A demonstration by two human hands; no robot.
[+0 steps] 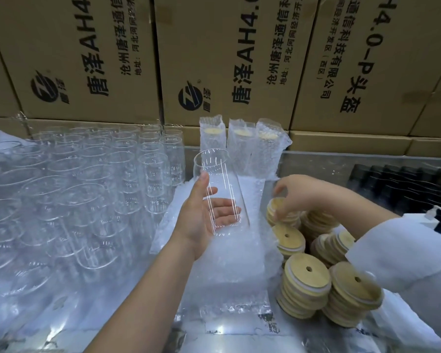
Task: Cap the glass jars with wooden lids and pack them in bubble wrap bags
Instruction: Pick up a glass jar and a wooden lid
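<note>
My left hand [201, 212] holds a clear glass jar [220, 184] upright in the middle of the view, thumb on its near side and fingers wrapped behind the glass. The jar's mouth is uncapped. My right hand [294, 193] reaches down to the top of a stack of wooden lids [281, 212] and pinches the top lid at its rim. More stacks of round wooden lids [306, 289] with a small centre hole lie at the right. A pile of bubble wrap bags [229, 263] lies under the jar.
Several rows of empty glass jars [87, 179] fill the left. Three capped jars packed in bubble wrap bags [239, 143] stand at the back centre. Cardboard boxes [214, 59] wall off the back. Dark items [402, 184] sit at the right.
</note>
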